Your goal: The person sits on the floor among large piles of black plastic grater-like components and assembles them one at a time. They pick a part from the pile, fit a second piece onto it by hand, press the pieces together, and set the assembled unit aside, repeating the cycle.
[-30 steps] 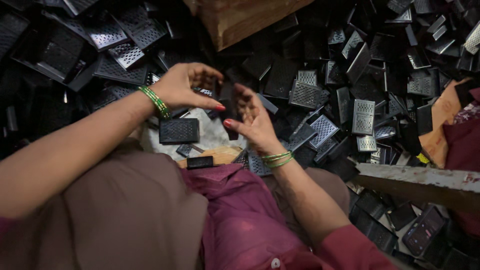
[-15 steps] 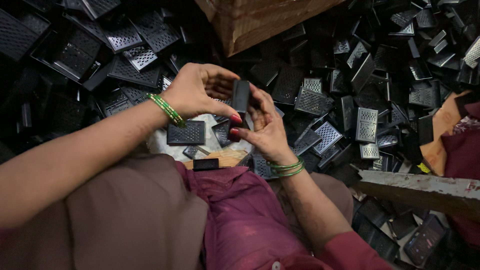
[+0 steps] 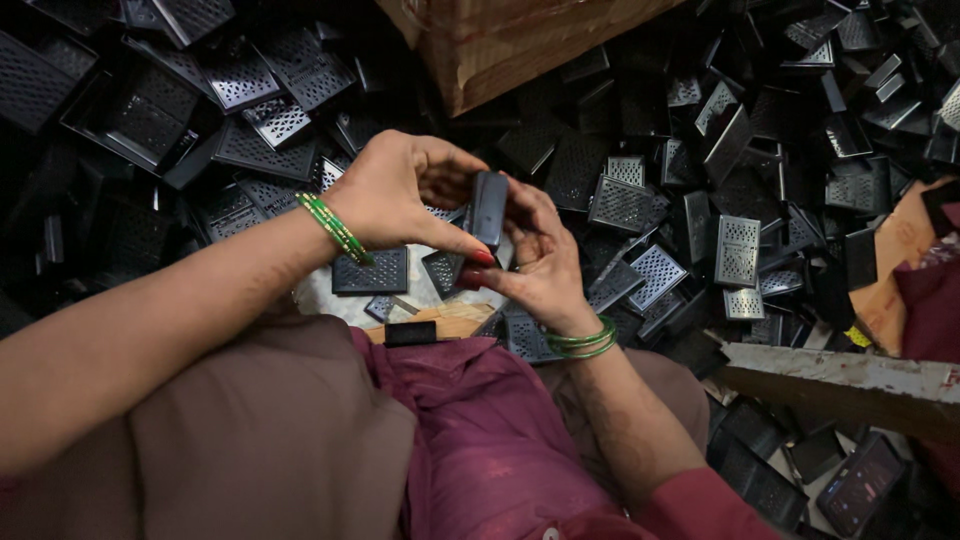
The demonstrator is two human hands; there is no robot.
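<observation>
Both my hands meet over my lap on one small black rectangular plastic piece [image 3: 489, 207], held upright. My left hand [image 3: 400, 190], with green bangles at the wrist, pinches it from the left with thumb and fingers. My right hand [image 3: 540, 262], also with green bangles, cups it from below and the right. Just under the hands lie a perforated black grille piece [image 3: 370, 271] and a small black block [image 3: 410, 333] on a pale cloth.
A deep heap of black perforated grille parts [image 3: 735, 250] surrounds me on all sides. A brown cardboard box [image 3: 500, 45] stands at the top centre. A worn metal bar [image 3: 850, 375] juts in from the right, beside a maroon cloth [image 3: 935, 300].
My hands have come together: the left closed its fingers round the black piece and the right rose to meet it. The view has shifted slightly down.
</observation>
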